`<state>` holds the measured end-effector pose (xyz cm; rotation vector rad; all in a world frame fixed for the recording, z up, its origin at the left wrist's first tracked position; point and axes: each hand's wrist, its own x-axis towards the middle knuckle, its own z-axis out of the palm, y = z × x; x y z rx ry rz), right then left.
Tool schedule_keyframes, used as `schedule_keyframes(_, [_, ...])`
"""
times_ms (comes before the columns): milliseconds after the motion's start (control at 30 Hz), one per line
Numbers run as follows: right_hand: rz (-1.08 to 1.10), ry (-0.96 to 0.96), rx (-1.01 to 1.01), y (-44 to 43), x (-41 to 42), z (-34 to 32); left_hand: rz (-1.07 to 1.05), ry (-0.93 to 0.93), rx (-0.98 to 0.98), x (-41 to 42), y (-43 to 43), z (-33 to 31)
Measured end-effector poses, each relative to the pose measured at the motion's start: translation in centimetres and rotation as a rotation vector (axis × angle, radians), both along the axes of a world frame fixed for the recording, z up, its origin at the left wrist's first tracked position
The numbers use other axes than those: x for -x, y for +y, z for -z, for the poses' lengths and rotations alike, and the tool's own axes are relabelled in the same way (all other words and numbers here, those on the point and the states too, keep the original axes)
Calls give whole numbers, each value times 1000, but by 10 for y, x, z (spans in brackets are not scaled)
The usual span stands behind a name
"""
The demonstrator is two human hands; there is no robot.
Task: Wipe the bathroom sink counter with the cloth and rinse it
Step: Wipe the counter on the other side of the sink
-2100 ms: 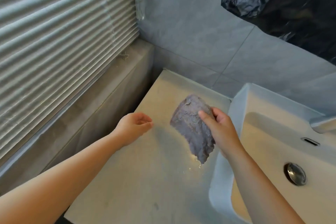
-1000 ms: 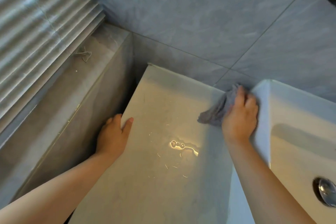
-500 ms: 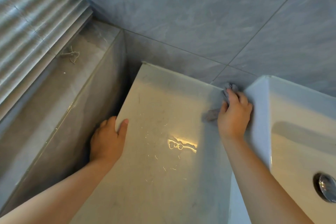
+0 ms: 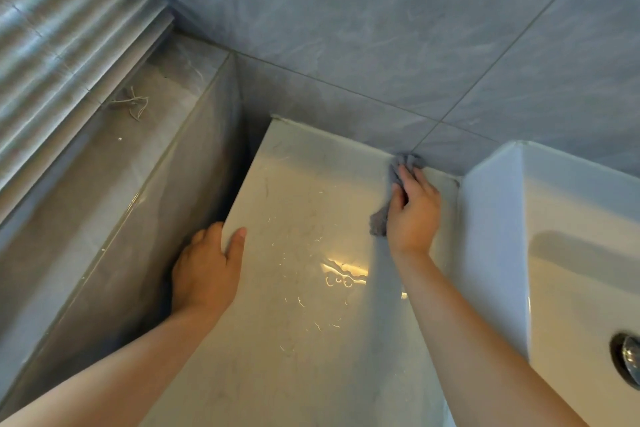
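The pale counter (image 4: 304, 350) lies left of the white sink basin (image 4: 561, 288), with water drops and a shiny wet patch near its middle. A small grey cloth (image 4: 403, 163) is bunched at the counter's back edge, where it meets the tiled wall. My right hand (image 4: 412, 211) covers most of the cloth and holds it down against that back corner, just left of the basin. My left hand (image 4: 207, 270) rests on the counter's left edge. Its thumb lies on top and its fingers hang over the side.
The sink drain (image 4: 628, 360) shows at the right edge. A grey tiled ledge (image 4: 104, 184) runs along the left under window blinds (image 4: 69, 28), with a bit of string (image 4: 133, 104) on it. A dark gap separates the ledge from the counter.
My right hand has slid the cloth from beside the basin leftward along the back edge. My left hand settled on the counter's left edge and stays there.
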<state>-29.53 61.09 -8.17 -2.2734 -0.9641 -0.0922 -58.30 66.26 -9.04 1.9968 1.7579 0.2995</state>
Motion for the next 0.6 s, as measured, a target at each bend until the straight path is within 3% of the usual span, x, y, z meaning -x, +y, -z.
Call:
schedule_keyframes(133, [-193, 76, -30, 13, 23, -7, -6, 6, 3, -1, 0, -1])
schedule_keyframes(300, [-311, 370, -187, 2, 32, -29, -14, 3, 8, -2, 0, -4])
schedule_keyframes(433, [-133, 255, -255, -18, 0, -33, -8, 5, 8, -3, 0, -4])
schedule_keyframes(600, [-120, 125, -62, -13, -19, -14, -6, 11, 12, -2, 0, -2])
